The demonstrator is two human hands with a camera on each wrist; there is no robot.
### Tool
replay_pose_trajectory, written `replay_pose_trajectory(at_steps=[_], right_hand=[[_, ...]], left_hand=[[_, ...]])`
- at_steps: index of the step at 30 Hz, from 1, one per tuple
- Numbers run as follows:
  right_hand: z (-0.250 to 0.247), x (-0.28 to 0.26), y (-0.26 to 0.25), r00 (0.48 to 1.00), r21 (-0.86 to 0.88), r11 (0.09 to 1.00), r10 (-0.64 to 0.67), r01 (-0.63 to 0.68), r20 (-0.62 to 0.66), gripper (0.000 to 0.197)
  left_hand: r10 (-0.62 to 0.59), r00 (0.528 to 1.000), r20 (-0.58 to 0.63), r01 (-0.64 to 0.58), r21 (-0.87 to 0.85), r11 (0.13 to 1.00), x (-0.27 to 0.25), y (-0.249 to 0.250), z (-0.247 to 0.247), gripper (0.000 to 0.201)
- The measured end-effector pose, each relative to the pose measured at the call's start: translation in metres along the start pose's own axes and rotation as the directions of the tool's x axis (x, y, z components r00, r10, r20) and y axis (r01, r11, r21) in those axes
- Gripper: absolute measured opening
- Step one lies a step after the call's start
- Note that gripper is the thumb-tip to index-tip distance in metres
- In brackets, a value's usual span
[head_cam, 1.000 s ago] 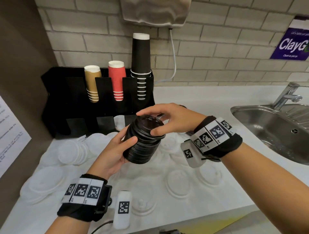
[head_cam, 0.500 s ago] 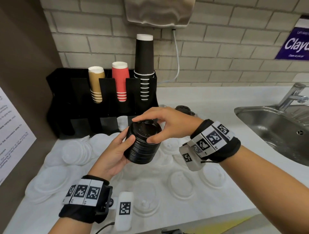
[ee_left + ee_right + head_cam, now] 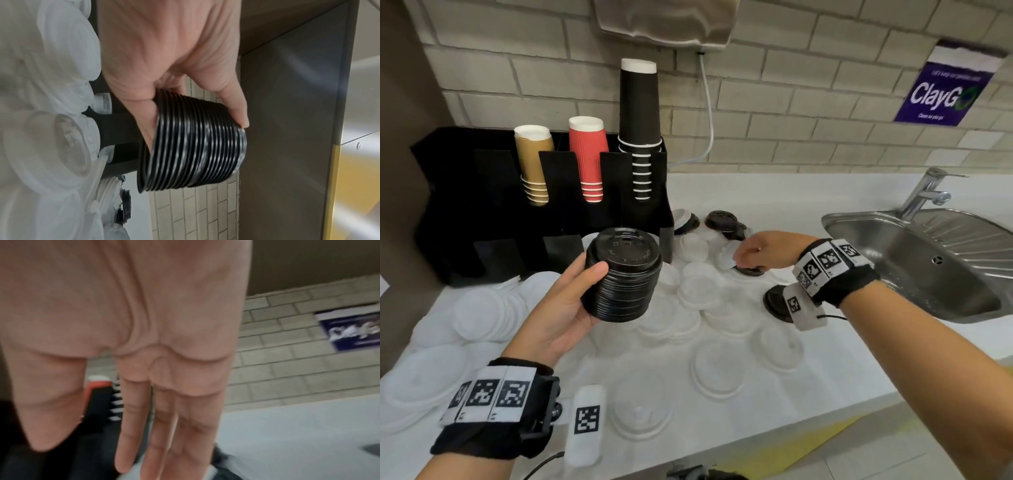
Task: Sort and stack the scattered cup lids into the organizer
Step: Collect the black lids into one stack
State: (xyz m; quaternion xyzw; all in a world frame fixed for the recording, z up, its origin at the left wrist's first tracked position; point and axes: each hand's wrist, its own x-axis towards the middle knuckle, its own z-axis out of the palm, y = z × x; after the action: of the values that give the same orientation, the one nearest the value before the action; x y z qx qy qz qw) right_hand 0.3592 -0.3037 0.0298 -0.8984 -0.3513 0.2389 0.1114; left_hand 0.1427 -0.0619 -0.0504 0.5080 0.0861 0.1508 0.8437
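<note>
My left hand [image 3: 585, 291] grips a tall stack of black cup lids [image 3: 623, 274] above the counter, thumb on its near side; the left wrist view shows the stack [image 3: 193, 146] held between thumb and fingers. My right hand [image 3: 746, 255] reaches over a loose black lid [image 3: 749, 270] right of the organizer and holds nothing. In the right wrist view its fingers [image 3: 131, 426] are straight. The black organizer [image 3: 465, 192] stands at the back left. More black lids [image 3: 722, 219] lie behind the right hand, and another [image 3: 774, 303] under the right wrist. White and clear lids [image 3: 717, 363] cover the counter.
Stacks of tan cups [image 3: 532, 164], red cups [image 3: 587, 157] and black cups [image 3: 638, 113] stand upside down in the organizer's upper slots. A steel sink [image 3: 928, 260] with a tap [image 3: 924, 192] is at the right. The counter's front edge runs close below my wrists.
My right hand has left the top of the black stack and moved right to the loose black lids. My left hand still holds the stack, now alone.
</note>
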Motion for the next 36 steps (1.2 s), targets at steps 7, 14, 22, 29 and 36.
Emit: replay_pose_trajectory(at_steps=[7,14,22,29,36], right_hand=[[0.035,0.017,0.089,0.933,-0.350,0.883,0.355,-0.314,0.060,0.079],[0.042,0.022,0.102,0.956,-0.327,0.906,0.294,-0.270,0.024,0.077],[-0.013,-0.004,0.026,0.987,0.075,0.996,-0.038,0.050,-0.155,0.051],[0.008,-0.020,-0.073,0.861,0.362,0.781,-0.462,0.509,-0.213,0.048],[0.020,-0.018,-0.103,0.769,0.294,0.712,-0.609,0.638,-0.193,0.056]], left_hand=[[0.030,1.000,-0.009,-0.030,0.011,0.999,-0.001,0.001,-0.004,0.035],[0.022,1.000,-0.013,-0.022,0.033,0.999,-0.005,0.000,-0.005,0.042],[-0.010,1.000,-0.014,0.011,0.023,1.000,-0.009,0.000,0.002,0.040],[-0.049,0.999,0.008,0.048,0.060,0.997,-0.011,0.001,0.014,0.054],[-0.067,0.998,0.020,0.065,0.067,0.996,-0.016,0.003,0.018,0.053]])
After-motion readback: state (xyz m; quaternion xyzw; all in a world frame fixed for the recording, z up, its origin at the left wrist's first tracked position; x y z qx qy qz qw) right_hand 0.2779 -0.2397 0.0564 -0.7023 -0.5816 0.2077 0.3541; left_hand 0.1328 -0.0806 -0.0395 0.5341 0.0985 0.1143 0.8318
